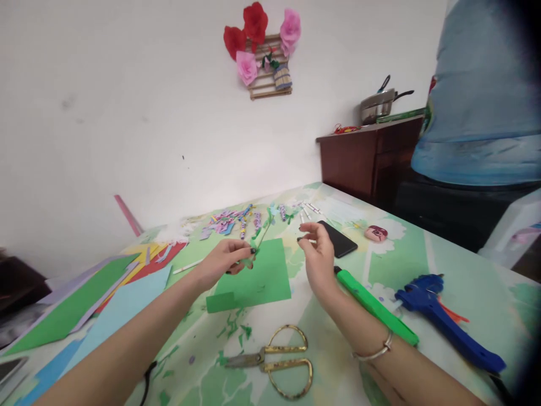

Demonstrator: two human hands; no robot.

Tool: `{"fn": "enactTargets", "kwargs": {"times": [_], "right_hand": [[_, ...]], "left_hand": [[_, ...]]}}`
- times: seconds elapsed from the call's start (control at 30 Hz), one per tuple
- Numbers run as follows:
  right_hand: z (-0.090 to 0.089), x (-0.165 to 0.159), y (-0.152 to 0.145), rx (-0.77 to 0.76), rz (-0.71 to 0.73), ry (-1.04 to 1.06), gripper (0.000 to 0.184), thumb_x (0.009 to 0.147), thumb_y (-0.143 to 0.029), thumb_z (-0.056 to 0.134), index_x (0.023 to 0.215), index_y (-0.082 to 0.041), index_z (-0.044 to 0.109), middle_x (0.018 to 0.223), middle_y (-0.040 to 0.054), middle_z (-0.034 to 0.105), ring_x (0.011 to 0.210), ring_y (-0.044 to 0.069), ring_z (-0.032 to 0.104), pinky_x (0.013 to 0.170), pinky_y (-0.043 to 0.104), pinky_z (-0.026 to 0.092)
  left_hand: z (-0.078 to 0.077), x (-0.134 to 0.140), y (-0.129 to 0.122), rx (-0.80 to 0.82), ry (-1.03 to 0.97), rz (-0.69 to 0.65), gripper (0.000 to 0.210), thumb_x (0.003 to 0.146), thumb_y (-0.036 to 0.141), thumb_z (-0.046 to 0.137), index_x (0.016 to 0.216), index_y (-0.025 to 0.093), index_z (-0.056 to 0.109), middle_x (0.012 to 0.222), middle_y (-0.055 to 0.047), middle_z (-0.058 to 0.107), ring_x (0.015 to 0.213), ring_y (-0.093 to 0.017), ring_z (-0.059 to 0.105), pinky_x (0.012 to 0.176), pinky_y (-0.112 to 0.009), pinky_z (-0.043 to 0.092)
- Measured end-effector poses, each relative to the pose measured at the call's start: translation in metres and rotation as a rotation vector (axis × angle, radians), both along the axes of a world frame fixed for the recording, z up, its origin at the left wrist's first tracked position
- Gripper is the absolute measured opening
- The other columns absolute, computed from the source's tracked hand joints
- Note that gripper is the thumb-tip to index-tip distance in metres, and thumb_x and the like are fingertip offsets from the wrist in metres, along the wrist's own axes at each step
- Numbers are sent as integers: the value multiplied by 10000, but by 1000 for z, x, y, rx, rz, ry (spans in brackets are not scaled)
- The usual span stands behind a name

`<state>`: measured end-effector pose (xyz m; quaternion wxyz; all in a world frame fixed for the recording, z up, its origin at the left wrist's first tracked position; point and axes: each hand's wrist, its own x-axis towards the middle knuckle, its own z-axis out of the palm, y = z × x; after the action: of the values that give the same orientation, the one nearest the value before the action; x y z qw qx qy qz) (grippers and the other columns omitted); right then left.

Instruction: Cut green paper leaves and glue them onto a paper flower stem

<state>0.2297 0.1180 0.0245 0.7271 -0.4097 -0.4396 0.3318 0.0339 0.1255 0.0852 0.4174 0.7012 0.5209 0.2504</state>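
My left hand (228, 258) pinches a thin green stem (264, 231) with small leaves and a pale blue flower (274, 210) at its top. It is held at a slant above a green paper sheet (270, 276) on the table. To the right of that sheet, my right hand (316, 251) is raised, fingers curved and apart, with nothing visible between them. Gold-handled scissors (262, 358) lie in front of both hands among green paper scraps (231, 327). A smaller green paper piece (220, 303) rests at the sheet's near left corner.
Right of my arm are a bright green long object (376, 307), a blue glue gun (443, 321), a black phone-like slab (338, 239) and a pink case (376, 233). Coloured paper sheets (122, 301) cover the left side. Small patterned pieces (226, 221) and white pens (311, 208) lie behind.
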Motion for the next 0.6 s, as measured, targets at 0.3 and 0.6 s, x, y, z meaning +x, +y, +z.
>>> {"fn": "enactTargets", "kwargs": {"times": [0.3,0.6], "right_hand": [[2,-18,-18,-104,721,-119,273,714,-245,503,935,-147,630,849,98,700,878,238,632,845,393,437],[0,-43,-61,-344,1353,-237,194,789,-188,528,923,-124,654,633,20,638,601,124,587,628,257,441]], "left_hand": [[-10,-90,-81,-230,-199,-87,180,726,292,589,636,136,586,552,-10,584,461,-68,433,434,-183,281],[-35,-164,-128,-317,-52,-56,156,736,295,590,656,168,633,602,-13,633,542,-123,530,508,-199,384]]}}
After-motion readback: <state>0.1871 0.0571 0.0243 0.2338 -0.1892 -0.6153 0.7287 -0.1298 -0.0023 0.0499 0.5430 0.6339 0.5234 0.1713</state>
